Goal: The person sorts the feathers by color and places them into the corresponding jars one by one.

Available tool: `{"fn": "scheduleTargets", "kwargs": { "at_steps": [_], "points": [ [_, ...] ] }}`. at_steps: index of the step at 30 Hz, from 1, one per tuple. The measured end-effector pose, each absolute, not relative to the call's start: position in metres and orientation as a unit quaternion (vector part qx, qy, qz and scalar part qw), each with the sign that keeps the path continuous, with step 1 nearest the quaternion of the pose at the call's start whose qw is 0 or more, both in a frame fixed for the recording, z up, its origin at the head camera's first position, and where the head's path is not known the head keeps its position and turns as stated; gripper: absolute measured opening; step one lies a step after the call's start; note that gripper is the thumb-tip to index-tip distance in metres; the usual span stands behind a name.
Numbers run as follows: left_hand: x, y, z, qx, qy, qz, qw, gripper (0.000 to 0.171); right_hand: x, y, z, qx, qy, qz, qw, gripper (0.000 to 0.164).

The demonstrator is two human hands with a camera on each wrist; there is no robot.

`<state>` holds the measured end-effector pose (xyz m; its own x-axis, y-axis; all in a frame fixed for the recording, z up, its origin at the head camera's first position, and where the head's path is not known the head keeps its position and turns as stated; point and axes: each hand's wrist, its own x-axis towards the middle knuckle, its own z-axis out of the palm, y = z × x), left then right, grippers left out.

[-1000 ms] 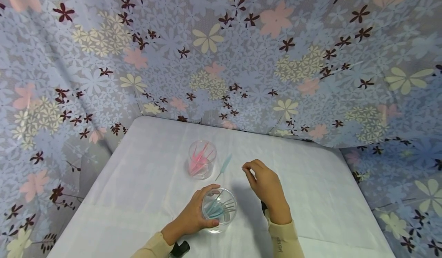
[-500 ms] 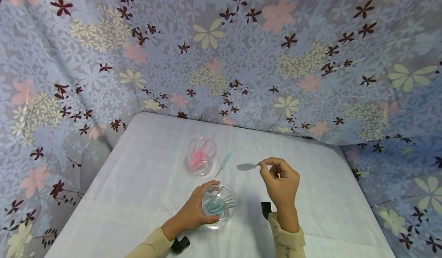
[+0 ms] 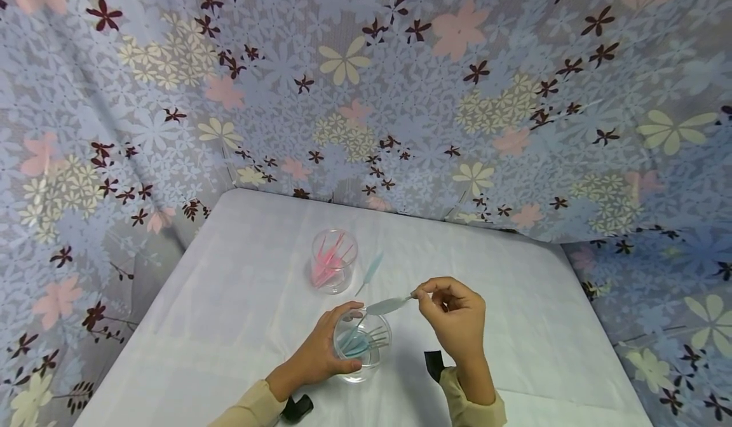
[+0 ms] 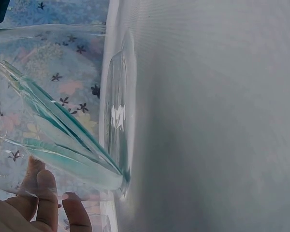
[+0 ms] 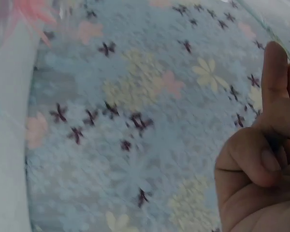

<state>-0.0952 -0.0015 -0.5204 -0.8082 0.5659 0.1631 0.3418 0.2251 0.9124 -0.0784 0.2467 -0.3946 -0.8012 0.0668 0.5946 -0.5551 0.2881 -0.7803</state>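
My left hand (image 3: 317,351) grips a clear cup (image 3: 360,377) round its side. Several blue feathers (image 4: 63,125) lean inside that cup, their quills toward its mouth. My right hand (image 3: 457,316) pinches a blue feather (image 3: 387,305) by its quill, the vane pointing left over the cup's far rim. In the right wrist view only a thin piece of this feather (image 5: 261,21) shows above the fingers. Another blue feather (image 3: 373,267) lies on the white cloth beyond the cup.
Farther back, a second clear cup (image 3: 349,281) holds several pink feathers (image 3: 327,267). A white cloth (image 3: 257,249) covers the table. Flower-patterned fabric (image 3: 400,96) hangs behind it. Black straps (image 3: 297,408) show by both wrists.
My right hand swung right, bringing the blue feather into plain sight, then came back left and nearer, carrying its vane to the cup's rim. My left hand has stayed on the cup.
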Motion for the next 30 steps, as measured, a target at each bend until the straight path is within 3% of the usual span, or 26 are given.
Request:
{"fn": "scheduleTargets", "kwargs": {
  "at_steps": [11, 30],
  "points": [
    [-0.095, -0.002, -0.52, 0.297, 0.779, 0.543, 0.098, 0.094, -0.079, 0.215, -0.419, 0.211, -0.775, 0.56, 0.201, 0.03],
    [-0.097, -0.002, -0.523, 0.326, 0.767, 0.548, 0.075, 0.092, -0.086, 0.197, -0.443, 0.237, -0.833, 0.474, 0.156, 0.022]
  ]
}}
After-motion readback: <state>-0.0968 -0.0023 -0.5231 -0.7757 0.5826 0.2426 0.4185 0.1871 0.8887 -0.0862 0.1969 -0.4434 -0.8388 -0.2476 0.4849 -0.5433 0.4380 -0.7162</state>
